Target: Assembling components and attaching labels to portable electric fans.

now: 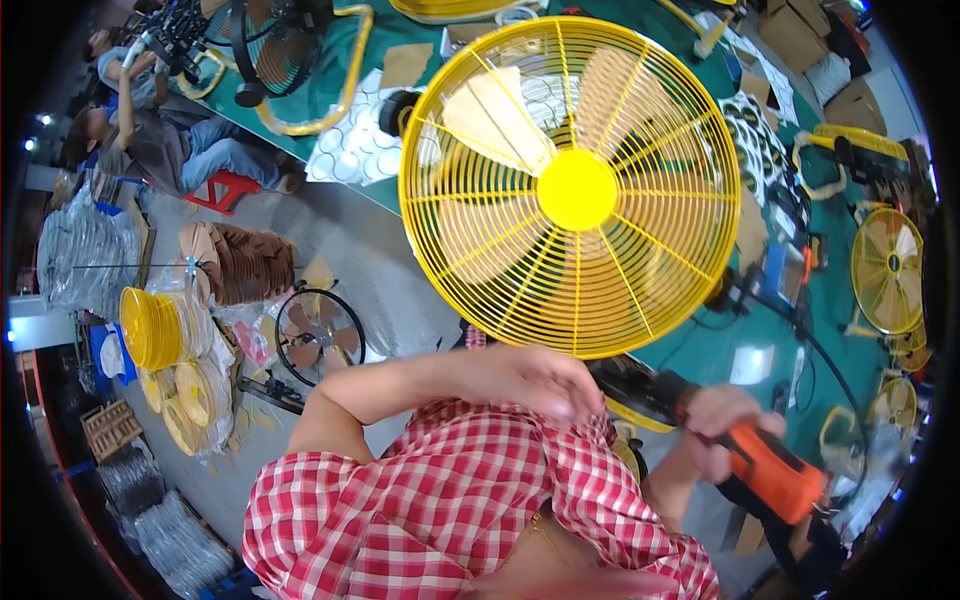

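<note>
A big yellow fan [578,190] stands facing me at the near edge of the bench, its round wire guard carrying a plain yellow centre cap. Broad blades show behind the wires. My right hand [722,425], smeared by motion, grips an orange and black power drill [775,470] to the lower right of the guard. The drill's dark front end points left, toward the space under the fan. Just below the guard's lower rim, my left hand [548,385] hangs in front of my chest, bent at the wrist. Its fingers are blurred, and whatever lies in them cannot be made out.
A green-topped bench [690,350] bears cut sheets, tools and a black cable [845,365] arching toward the drill. Another fan [272,50] stands far left; a smaller yellow fan [893,265] is at right. Yellow guards [150,328] are stacked on the left floor. A person [165,150] sits beyond.
</note>
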Tool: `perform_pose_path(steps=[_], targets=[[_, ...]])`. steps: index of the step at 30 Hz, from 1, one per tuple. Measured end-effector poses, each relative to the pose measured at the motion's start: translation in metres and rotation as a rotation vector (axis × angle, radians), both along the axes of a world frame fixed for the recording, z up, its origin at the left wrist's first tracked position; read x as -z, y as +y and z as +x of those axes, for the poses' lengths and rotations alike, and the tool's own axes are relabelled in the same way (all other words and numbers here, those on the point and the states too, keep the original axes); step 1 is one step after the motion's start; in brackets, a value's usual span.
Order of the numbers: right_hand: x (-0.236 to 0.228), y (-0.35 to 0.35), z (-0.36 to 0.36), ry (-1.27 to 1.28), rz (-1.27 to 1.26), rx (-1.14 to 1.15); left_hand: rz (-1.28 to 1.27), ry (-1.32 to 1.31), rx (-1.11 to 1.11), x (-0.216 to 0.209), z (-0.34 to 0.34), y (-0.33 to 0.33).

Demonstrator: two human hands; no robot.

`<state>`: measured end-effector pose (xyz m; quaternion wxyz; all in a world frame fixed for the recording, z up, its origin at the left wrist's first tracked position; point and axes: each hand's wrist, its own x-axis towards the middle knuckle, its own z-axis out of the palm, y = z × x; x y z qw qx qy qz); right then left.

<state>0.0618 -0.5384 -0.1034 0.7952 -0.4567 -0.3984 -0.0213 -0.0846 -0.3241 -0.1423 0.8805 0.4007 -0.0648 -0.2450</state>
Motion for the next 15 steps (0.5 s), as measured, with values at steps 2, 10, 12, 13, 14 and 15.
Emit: perform_pose_path(steps=[2,10,12,13,14,15], targets=[[-0.019,-0.018,0.019,0.032,0.116,-0.096,-0.117,-0.151,-0.551,-0.015,-0.01,0.069],[-0.056,-0.028,0.009,0.103,0.293,0.208,0.924,0.08,-1.373,0.09,0.083,0.347],[-0.062,-0.022,0.004,0.051,0.219,0.186,1.319,-0.094,-1.069,0.125,0.122,0.361],[-0.063,-0.018,0.001,0.047,0.204,0.26,1.423,-0.144,-0.939,0.134,0.142,0.359],[-0.064,-0.014,-0.002,0.043,0.186,0.345,1.622,-0.167,-0.718,0.134,0.158,0.356],[-0.065,-0.01,-0.003,0.032,0.173,0.388,1.823,-0.213,-0.516,0.127,0.172,0.345]])
